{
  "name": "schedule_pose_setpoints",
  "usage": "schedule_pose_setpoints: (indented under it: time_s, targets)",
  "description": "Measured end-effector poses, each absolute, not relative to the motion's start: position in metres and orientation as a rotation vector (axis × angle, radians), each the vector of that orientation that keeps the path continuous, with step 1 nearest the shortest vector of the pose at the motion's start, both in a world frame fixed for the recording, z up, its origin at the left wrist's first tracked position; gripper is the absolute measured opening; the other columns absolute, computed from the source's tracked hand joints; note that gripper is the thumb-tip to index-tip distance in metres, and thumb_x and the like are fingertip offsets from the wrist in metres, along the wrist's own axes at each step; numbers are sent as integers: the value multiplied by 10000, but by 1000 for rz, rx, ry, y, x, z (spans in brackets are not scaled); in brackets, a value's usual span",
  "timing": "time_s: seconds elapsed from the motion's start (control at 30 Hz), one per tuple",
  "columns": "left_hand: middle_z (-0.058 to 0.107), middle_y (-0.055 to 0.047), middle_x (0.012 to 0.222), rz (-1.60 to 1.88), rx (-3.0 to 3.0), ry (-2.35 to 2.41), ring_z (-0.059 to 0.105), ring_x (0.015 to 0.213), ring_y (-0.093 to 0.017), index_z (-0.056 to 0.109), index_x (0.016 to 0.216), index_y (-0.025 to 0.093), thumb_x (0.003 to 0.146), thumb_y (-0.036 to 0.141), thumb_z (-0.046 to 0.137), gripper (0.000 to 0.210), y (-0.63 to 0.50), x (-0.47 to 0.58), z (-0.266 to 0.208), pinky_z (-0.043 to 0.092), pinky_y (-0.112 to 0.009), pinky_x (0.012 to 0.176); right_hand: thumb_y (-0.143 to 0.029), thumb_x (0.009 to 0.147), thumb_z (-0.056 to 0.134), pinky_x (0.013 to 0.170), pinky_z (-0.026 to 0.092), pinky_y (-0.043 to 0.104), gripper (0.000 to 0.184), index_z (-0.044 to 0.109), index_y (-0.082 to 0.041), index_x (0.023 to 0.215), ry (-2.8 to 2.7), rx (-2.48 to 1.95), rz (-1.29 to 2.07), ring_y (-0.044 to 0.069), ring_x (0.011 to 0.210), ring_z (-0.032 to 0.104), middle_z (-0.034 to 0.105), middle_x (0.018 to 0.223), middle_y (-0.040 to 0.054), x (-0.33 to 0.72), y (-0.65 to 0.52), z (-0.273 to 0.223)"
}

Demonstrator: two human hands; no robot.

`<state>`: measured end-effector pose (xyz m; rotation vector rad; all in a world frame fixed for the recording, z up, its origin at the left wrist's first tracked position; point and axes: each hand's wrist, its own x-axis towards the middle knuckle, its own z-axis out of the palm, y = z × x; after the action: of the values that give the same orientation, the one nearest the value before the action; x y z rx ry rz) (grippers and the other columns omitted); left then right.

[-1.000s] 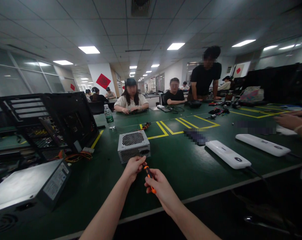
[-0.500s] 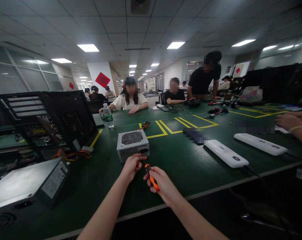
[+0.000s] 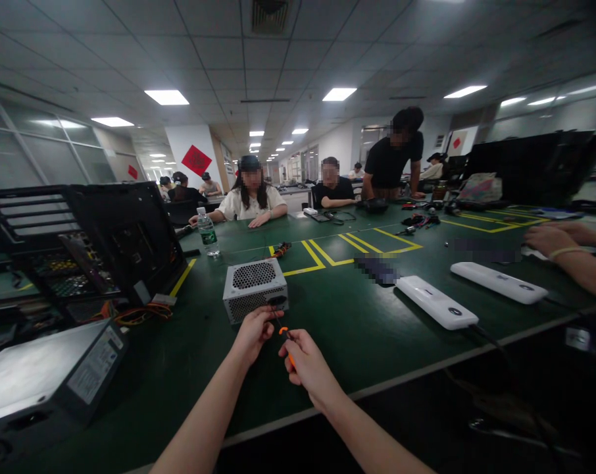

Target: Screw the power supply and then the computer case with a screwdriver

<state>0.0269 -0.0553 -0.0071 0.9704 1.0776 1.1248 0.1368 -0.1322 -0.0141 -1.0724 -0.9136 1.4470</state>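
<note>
A grey power supply unit (image 3: 256, 284) with perforated sides sits on the green table in front of me. My left hand (image 3: 252, 334) is at its near face, thumb and fingers pinched close to the black socket. What they grip, if anything, is too small to tell. My right hand (image 3: 308, 368) is wrapped around an orange and black screwdriver (image 3: 283, 330), hiding most of the handle. Its thin shaft slants up past my left fingertips towards the unit's near face; whether the tip touches the unit is hidden.
An open black computer case (image 3: 125, 243) stands at the left, behind a larger power supply (image 3: 46, 375). White power banks (image 3: 435, 303) lie to the right, one with a cable. A water bottle (image 3: 209, 234) stands farther back. People sit and stand across the table; another person's hands (image 3: 554, 238) are at far right.
My right hand now covers more of the screwdriver handle, its fingers farther along it. My left hand keeps its pinch by the unit. The whole view has shifted slightly.
</note>
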Motion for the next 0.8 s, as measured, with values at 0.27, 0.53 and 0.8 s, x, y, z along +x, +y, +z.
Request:
schedule_pose_setpoints:
  time_s: [0.27,0.53,0.8]
  targets:
    - [636,-115,908,1129,975,1084,351,346,0,539,883,105,688,139,492,204,-55,27,-7,177,-153,319,-237,693,574,345,266,135,159,433,-170,727,-727,-1060,1596,40,419,430,469,568,-58,135,-132,0]
    - [631,-125,917,1123,982,1096,368,352,4,523,904,92,704,135,475,210,-57,27,-5,209,-142,325,-188,814,376,356,269,139,168,498,-110,728,-607,-1010,1795,44,415,443,496,555,-3,138,-131,12]
    - [626,-76,719,1085,994,1063,354,344,-5,546,872,79,739,245,495,219,-55,25,-9,211,-149,338,-91,645,520,355,242,133,150,444,-152,759,-638,-957,1718,49,444,445,501,564,-29,136,-135,8]
